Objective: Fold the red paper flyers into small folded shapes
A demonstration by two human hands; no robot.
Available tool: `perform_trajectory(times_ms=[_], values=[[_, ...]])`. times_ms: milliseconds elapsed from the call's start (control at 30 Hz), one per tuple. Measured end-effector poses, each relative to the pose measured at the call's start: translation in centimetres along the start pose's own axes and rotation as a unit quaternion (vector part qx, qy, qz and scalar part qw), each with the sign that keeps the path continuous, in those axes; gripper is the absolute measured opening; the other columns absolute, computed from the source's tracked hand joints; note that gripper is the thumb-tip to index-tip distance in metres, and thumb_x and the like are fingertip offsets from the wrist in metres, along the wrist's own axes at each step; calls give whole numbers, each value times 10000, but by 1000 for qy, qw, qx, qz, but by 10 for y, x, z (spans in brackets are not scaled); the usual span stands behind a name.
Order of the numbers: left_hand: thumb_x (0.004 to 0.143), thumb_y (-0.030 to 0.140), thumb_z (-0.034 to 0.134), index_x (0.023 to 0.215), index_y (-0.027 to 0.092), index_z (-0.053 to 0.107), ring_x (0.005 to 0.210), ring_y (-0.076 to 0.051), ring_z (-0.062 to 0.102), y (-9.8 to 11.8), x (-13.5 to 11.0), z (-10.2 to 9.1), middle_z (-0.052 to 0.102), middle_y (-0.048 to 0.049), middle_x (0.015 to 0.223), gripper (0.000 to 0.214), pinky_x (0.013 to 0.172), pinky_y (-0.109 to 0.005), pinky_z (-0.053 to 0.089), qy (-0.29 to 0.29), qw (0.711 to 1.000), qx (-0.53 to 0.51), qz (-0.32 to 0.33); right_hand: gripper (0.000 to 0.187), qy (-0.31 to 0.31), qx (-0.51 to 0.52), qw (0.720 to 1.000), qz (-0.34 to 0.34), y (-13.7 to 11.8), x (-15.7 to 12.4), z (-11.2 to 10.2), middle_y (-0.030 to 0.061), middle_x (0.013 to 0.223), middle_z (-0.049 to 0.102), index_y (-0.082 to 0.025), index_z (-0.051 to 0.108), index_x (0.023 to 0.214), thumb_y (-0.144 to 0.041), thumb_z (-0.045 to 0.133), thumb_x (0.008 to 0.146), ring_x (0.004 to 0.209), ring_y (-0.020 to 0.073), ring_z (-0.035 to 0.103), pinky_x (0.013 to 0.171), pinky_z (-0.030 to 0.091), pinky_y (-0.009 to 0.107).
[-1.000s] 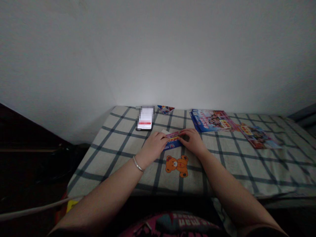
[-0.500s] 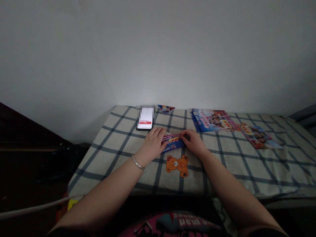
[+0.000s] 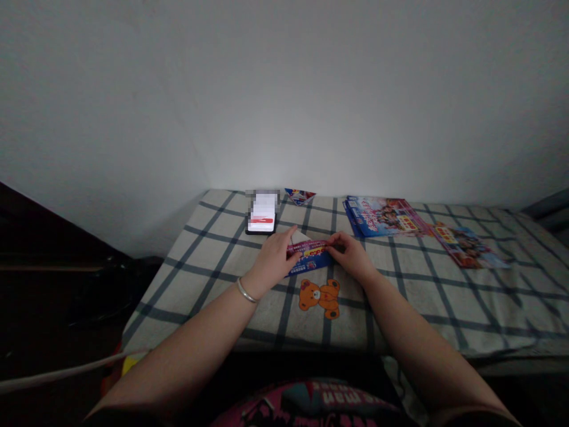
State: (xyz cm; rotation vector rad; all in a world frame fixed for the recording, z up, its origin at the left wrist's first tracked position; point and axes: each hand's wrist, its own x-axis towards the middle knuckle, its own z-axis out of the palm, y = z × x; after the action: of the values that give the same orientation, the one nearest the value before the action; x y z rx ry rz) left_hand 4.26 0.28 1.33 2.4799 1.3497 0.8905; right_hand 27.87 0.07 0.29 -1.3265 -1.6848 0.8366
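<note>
A folded printed paper (image 3: 310, 262), blue with a magenta strip and yellow lettering, lies on the checked tablecloth between my hands. My left hand (image 3: 276, 256), with a silver bangle at the wrist, grips its left end, thumb on the near side. At the right end, my right hand (image 3: 349, 255) pinches the paper's upper corner between thumb and fingers. A pale patch of paper shows behind the magenta strip. Just below the paper is an orange teddy bear print (image 3: 319, 299) on the cloth.
A phone (image 3: 261, 213) with a lit screen lies near the wall, beside a small folded paper triangle (image 3: 300, 196). To the right are a stack of colourful flyers (image 3: 382, 216) and another flyer (image 3: 469, 244). The checked tablecloth (image 3: 200, 284) ends at the left table edge.
My left fingers have shifted slightly left along the paper, uncovering more of the magenta strip. A pale piece now shows behind it. My right hand has barely moved.
</note>
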Motion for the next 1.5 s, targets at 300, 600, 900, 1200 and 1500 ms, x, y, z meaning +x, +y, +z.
perform_trajectory(times_ms=[300,600,900,1200,1500], values=[[869,227,635,1251,204,544,896,-215,600,2,2,-5,671,-46,988,394,841,-380,473,39,999,12,6,117,21,-91,995,-37,-1,-1,-1,32,887,704,-232,684,892,-245,602,810,836,194,640,781,509,348],[907,269,598,1130,192,636,888,-219,611,1,1,-8,698,-55,936,240,822,-389,464,73,996,34,38,78,14,-167,972,-164,-16,-3,-4,33,804,688,-229,666,814,-198,598,835,808,196,614,767,484,344],[938,243,550,1061,311,699,982,-201,565,2,-1,-23,705,-2,1029,206,880,-396,441,106,986,54,114,90,53,-298,925,-229,-25,-12,-10,68,965,680,-235,663,866,-213,576,868,917,228,576,833,467,389],[848,78,563,1027,224,692,928,-206,590,-3,1,-11,682,-25,1039,264,836,-381,485,-35,987,88,130,83,-54,-382,893,-233,-16,-7,-14,71,1025,685,-220,669,889,-215,587,878,972,239,557,864,464,390],[906,195,545,1158,209,632,1033,-235,528,5,-2,-8,636,-58,1072,267,937,-420,456,-53,985,92,137,115,-90,-369,897,-228,-14,-6,-16,70,971,695,-222,686,897,-205,573,885,970,234,571,869,468,390]])
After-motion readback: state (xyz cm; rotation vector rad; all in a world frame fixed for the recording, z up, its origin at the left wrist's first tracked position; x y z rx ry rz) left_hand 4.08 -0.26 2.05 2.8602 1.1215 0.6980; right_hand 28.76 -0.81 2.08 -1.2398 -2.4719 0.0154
